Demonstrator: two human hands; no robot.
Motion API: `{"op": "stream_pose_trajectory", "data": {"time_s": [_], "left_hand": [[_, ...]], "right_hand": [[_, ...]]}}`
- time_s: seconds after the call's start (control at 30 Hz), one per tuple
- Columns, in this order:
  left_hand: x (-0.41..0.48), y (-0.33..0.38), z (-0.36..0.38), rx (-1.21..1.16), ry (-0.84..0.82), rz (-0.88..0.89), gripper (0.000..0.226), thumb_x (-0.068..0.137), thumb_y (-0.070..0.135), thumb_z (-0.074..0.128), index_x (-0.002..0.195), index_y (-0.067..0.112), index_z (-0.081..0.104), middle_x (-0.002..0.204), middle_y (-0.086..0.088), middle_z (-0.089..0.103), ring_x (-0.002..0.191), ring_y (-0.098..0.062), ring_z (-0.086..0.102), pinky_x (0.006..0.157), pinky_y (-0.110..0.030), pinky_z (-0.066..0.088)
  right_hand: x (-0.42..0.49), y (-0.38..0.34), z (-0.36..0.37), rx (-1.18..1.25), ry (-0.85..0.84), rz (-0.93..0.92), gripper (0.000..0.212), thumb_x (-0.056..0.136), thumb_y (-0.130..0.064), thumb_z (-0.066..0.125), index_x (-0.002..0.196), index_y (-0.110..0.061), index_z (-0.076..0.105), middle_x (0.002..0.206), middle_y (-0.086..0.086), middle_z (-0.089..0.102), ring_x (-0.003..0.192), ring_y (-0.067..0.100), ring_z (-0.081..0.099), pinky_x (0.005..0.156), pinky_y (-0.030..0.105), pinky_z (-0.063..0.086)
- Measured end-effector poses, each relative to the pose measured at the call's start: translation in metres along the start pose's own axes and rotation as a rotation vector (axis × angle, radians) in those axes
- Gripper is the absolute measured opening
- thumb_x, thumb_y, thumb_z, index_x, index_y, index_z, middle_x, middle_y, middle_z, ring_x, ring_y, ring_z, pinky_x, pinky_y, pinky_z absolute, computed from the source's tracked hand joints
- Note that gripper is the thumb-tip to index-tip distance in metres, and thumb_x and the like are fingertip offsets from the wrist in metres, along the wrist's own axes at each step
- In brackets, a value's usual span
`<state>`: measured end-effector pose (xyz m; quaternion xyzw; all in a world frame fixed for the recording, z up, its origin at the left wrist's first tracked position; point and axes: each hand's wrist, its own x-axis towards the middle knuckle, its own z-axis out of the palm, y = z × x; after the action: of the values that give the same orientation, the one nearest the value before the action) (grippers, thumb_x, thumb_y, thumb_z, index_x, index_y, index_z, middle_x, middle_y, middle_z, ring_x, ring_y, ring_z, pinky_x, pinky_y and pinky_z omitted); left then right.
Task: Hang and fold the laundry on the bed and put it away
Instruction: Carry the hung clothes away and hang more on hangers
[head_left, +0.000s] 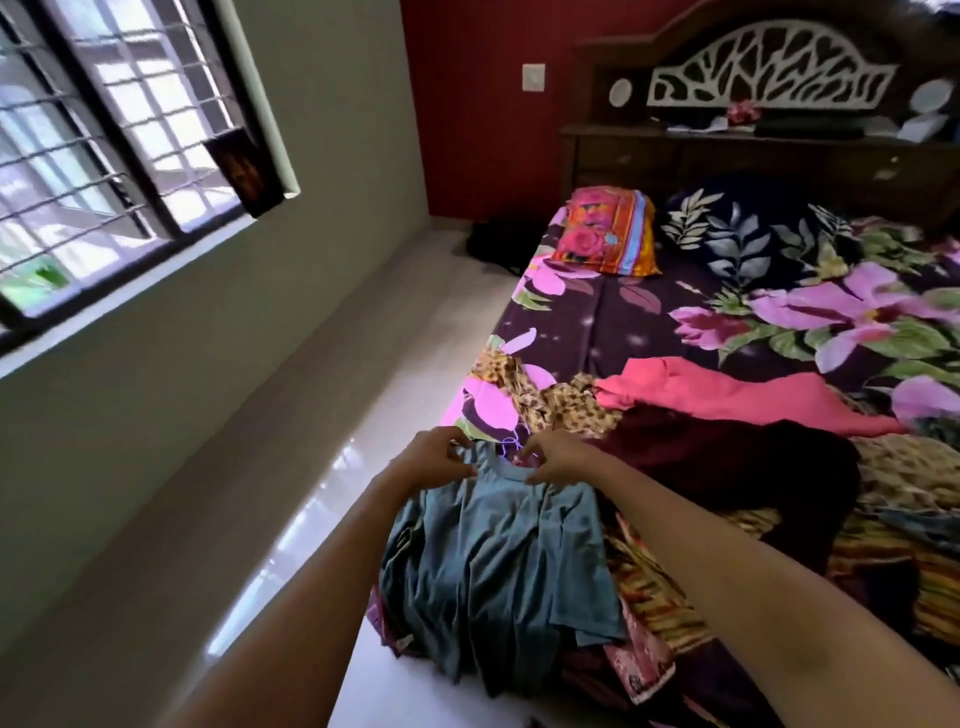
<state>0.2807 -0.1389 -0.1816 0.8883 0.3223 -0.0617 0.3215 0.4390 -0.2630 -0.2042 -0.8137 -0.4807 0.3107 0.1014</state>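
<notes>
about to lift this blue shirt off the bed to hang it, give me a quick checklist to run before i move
1. Left hand pinching the collar: ok.
2. Right hand pinching the collar's other side: ok.
3. Nothing lying on top of the shirt: ok.
4. Shirt smooth: not ok, it is creased and its lower end hangs off the bed.
5. Hanger at the collar: cannot tell, only a thin purple line shows there.
6. Bare bed space to lay it on: ok, further up.
</notes>
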Motion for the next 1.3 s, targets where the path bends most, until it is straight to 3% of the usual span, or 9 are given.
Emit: {"op": "stream_pose_trajectory", "data": {"time_s": [0.03,0.1,0.23,0.37,0.63,0.77,1.0,1.3], "left_hand": [[0.021,-0.002,-0.001,-0.005,-0.008,0.011,0.042,0.081,0.026,0.071,0.119,0.012,0.059,0.11,-0.01,0.065,0.098,-0.02,0.059,0.081,-0.022,0.039],[0.054,-0.007,0.003,-0.005,-0.037,0.03,0.042,0.083,0.025,0.069,0.121,0.011,0.057,0.11,-0.009,0.065,0.095,-0.017,0.058,0.08,-0.021,0.038],[0.118,-0.028,0.018,0.001,-0.165,0.041,0.041,0.084,0.025,0.068,0.12,0.009,0.056,0.096,-0.003,0.057,0.087,-0.013,0.051,0.072,-0.018,0.035],[0.191,-0.055,0.028,-0.016,-0.233,0.03,0.039,0.083,0.022,0.069,0.118,0.008,0.057,0.105,-0.012,0.063,0.086,-0.015,0.052,0.074,-0.02,0.037],[0.318,-0.115,0.067,0.049,-0.382,0.012,0.038,0.086,0.021,0.063,0.122,0.007,0.055,0.116,-0.012,0.062,0.102,-0.026,0.059,0.081,-0.024,0.042],[0.358,-0.146,0.105,0.112,-0.433,0.022,0.04,0.088,0.018,0.058,0.126,0.007,0.053,0.122,-0.013,0.058,0.107,-0.028,0.056,0.086,-0.028,0.043],[0.393,-0.177,0.16,0.201,-0.377,0.094,0.037,0.088,0.007,0.047,0.124,0.0,0.053,0.123,-0.019,0.055,0.113,-0.036,0.05,0.095,-0.042,0.043],[0.401,-0.189,0.18,0.233,-0.297,0.13,0.037,0.091,0.017,0.056,0.126,0.004,0.054,0.114,-0.017,0.053,0.111,-0.034,0.047,0.092,-0.041,0.041]], "right_hand": [[0.017,0.009,-0.004,0.005,0.015,0.021,0.022,0.082,-0.012,0.069,0.1,-0.001,0.063,0.089,0.012,0.055,0.083,0.025,0.055,0.068,0.03,0.042],[0.044,0.024,-0.007,0.034,0.027,0.069,0.028,0.08,-0.013,0.069,0.104,0.001,0.064,0.096,0.014,0.06,0.09,0.024,0.057,0.07,0.025,0.037],[0.095,0.054,0.003,0.052,-0.027,0.156,0.039,0.082,-0.02,0.068,0.114,0.001,0.06,0.11,0.018,0.063,0.104,0.03,0.058,0.083,0.032,0.045],[0.151,0.082,0.018,0.118,-0.055,0.265,0.045,0.084,-0.02,0.065,0.124,-0.003,0.054,0.119,0.017,0.058,0.117,0.028,0.048,0.089,0.032,0.043],[0.27,0.129,0.062,0.229,-0.036,0.487,0.028,0.082,-0.023,0.067,0.107,-0.012,0.06,0.108,0.014,0.062,0.107,0.028,0.057,0.086,0.033,0.048],[0.309,0.154,0.095,0.177,-0.031,0.555,0.032,0.088,-0.023,0.061,0.118,-0.011,0.055,0.122,0.012,0.054,0.115,0.029,0.053,0.091,0.035,0.045],[0.327,0.185,0.139,-0.17,-0.006,0.637,0.031,0.093,-0.002,0.04,0.12,-0.008,0.053,0.126,0.011,0.049,0.117,0.03,0.049,0.089,0.04,0.045],[0.339,0.18,0.162,-0.169,0.108,0.53,0.024,0.094,-0.004,0.041,0.11,-0.007,0.059,0.115,0.01,0.056,0.112,0.03,0.048,0.084,0.038,0.041]]}}
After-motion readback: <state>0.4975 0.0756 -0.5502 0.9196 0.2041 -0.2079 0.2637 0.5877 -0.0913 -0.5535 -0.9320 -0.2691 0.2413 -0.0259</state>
